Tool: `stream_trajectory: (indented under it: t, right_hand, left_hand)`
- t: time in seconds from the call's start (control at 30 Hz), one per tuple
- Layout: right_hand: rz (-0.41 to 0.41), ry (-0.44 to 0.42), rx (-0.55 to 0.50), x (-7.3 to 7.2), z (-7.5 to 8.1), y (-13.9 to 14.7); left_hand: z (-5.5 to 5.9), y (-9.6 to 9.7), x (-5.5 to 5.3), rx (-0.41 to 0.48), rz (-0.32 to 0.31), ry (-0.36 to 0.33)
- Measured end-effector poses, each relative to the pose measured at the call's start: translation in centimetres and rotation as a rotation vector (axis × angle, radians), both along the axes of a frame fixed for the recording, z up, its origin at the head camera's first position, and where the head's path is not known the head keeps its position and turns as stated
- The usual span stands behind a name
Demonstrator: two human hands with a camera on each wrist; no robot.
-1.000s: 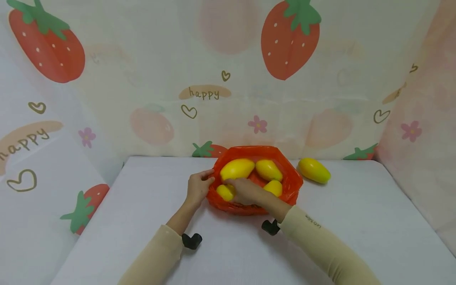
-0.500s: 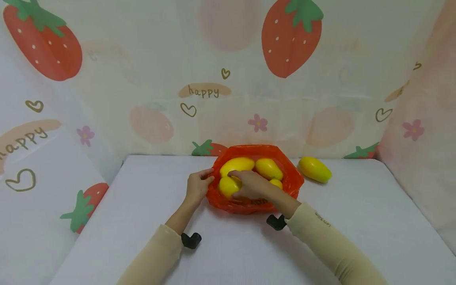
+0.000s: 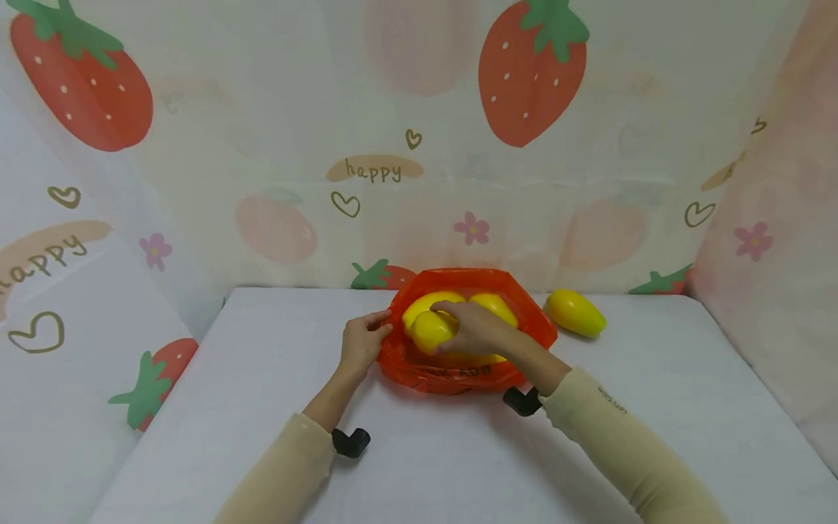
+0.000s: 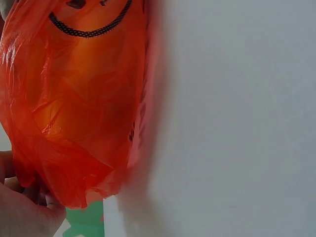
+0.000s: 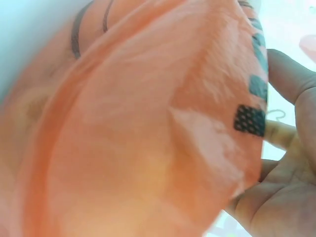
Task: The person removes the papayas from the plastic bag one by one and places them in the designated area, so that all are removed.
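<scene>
An open red plastic bag (image 3: 432,380) stands at the back middle of the table, several yellow mangoes inside. My left hand (image 3: 358,348) pinches its left rim between thumb and fingers; in the left wrist view that hand (image 4: 29,212) shows at the bag's gathered edge (image 4: 74,148). Over the bag's opening, my right hand (image 3: 481,327) grips a yellow mango (image 3: 432,335) from its right side. Behind it lie another mango (image 3: 419,304) and one at back right (image 3: 503,309), partly covered. In the right wrist view, the bag's side hides most of my right hand's (image 5: 291,168) fingers and its mango.
One yellow-green mango (image 3: 576,313) lies on the white table (image 3: 445,466) to the right of the bag. A fabric backdrop (image 3: 281,131) with strawberry prints rises directly behind the table. Black wrist cameras sit under both forearms.
My right hand has lifted the mango from the bag's left front and carried it up and to the right. The left hand has kept its place on the rim.
</scene>
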State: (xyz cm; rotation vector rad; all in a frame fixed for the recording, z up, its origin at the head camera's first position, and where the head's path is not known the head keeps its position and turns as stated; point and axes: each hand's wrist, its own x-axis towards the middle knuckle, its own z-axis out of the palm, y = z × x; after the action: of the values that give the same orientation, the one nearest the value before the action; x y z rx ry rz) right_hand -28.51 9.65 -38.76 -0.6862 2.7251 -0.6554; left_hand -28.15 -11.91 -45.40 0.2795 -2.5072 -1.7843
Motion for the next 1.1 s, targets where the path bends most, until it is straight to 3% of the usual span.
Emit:
stream_trajectory:
  t: [0.27, 0.9, 1.1]
  right_hand:
    - [0.025, 0.042, -0.041, -0.1, 0.6, 0.8]
    - [0.022, 0.037, -0.101, -0.5, 2.7, 1.9]
    - [-0.012, 0.052, -0.101, -0.8, 3.4, 2.6]
  left_hand:
    - [-0.3, 0.0, -0.2, 0.007, 0.001, 0.003]
    - [-0.1, 0.0, -0.2, 0.014, -0.008, 0.013]
    - [0.1, 0.0, -0.2, 0.018, -0.016, 0.009]
